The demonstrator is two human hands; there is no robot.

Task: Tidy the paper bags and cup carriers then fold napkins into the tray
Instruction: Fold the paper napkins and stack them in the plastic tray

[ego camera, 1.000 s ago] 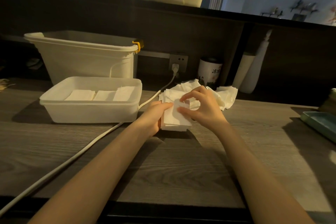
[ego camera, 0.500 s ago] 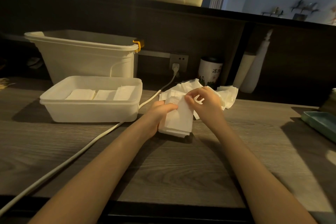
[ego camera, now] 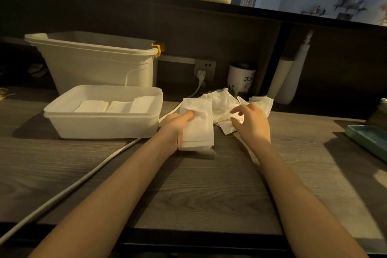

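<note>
My left hand (ego camera: 178,125) grips a stack of folded white napkins (ego camera: 199,130) standing on its lower edge on the wooden table, thumb across its front. To its right lies a loose heap of unfolded napkins (ego camera: 224,102). My right hand (ego camera: 251,123) hovers over the heap's near edge with fingers loosely curled at a napkin; whether it pinches one is unclear. Left of the stack, the shallow white tray (ego camera: 100,125) holds three folded napkin piles (ego camera: 117,106) side by side.
A tall white bin (ego camera: 94,65) stands behind the tray. A white cable (ego camera: 83,180) runs from the wall socket (ego camera: 204,69) across the table to the front left. A printed canister (ego camera: 241,79) and a white bottle (ego camera: 293,81) stand at the back; a green tray (ego camera: 368,140) lies at the right edge.
My right hand has let go of the folded stack and moved right to the loose heap. My left hand now holds the stack alone, raised more upright.
</note>
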